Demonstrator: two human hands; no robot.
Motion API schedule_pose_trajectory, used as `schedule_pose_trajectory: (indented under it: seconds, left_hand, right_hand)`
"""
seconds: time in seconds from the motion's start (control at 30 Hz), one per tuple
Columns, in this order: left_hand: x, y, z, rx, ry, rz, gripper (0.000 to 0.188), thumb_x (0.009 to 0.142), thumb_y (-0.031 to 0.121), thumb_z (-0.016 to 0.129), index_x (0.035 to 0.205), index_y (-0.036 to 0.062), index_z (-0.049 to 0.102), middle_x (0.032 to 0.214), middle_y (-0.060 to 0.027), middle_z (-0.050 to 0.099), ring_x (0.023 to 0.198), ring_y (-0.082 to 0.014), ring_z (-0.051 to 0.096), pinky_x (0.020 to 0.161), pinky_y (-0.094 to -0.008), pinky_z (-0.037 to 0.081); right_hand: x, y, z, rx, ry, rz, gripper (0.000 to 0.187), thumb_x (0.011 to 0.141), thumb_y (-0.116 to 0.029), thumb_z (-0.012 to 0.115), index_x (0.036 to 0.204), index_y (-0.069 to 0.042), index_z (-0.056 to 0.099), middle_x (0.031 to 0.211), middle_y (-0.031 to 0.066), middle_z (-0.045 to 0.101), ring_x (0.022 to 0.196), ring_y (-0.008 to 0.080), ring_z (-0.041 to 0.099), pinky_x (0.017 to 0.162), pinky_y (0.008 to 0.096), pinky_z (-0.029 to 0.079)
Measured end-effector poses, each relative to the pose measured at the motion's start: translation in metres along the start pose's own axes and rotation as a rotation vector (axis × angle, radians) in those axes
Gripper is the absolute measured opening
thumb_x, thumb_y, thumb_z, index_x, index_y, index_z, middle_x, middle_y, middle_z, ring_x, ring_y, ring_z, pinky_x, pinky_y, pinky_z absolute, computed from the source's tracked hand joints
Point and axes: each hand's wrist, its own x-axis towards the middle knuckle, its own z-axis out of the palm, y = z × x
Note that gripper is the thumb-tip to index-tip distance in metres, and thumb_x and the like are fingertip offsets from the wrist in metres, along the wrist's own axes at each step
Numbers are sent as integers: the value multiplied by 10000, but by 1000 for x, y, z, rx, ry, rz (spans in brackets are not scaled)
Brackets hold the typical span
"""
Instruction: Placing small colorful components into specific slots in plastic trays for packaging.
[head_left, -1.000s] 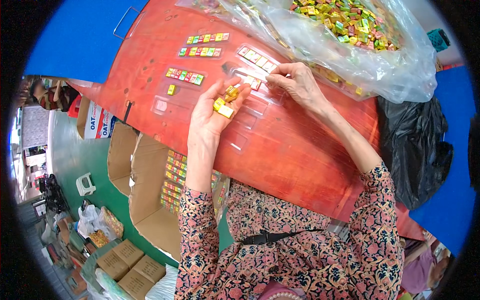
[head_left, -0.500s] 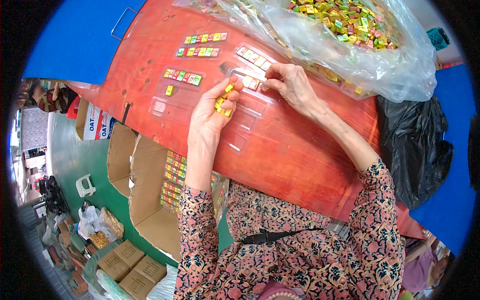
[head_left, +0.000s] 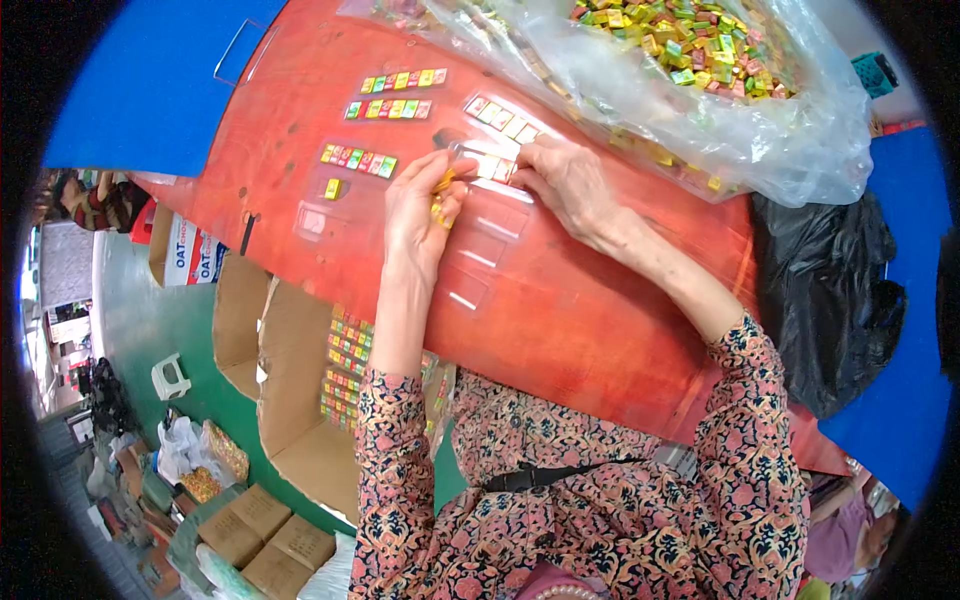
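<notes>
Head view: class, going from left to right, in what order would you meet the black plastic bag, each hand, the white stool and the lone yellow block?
White stool, lone yellow block, left hand, right hand, black plastic bag.

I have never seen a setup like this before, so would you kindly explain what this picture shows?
There is no machine here, just a person's two bare hands. The view comes from the left of two wide fisheye cameras worn on the head, looking down, so straight edges appear bent. On the red table lie clear plastic trays, some with rows of small colourful pieces; a large clear bag at the far side contains many more. The left hand holds a few yellow pieces. The right hand is at a row; whether it grips anything is hidden.
</notes>
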Motion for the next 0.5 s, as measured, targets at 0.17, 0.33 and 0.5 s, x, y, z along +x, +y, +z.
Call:
schedule_pose_trajectory:
  seconds: [0.17,0.33,0.5]
  left_hand:
    - [6,-1,8,133,68,108,144,862,68,548,971,-22,519,874,-187,632,472,-109,517,333,-162,318]
    - [3,6,24,328,22,108,117,866,70,537,940,-20,533,843,-153,633,466,-85,513,329,-163,308]
    - [-5,18,45,377,-28,97,105,869,72,532,931,-12,536,825,-132,638,468,-78,513,328,-158,296]
  right_hand:
    - [-1,-8,-31,95,-40,-25,98,741,-90,622,797,-15,590,756,169,572,695,336,570,610,413,452]
    - [7,-36,-106,140,29,-84,115,731,-80,646,799,-9,585,710,132,568,682,318,569,593,387,449]
    - [44,8,-213,-189,315,-98,84,784,-63,609,838,2,614,728,107,606,626,194,575,587,299,450]
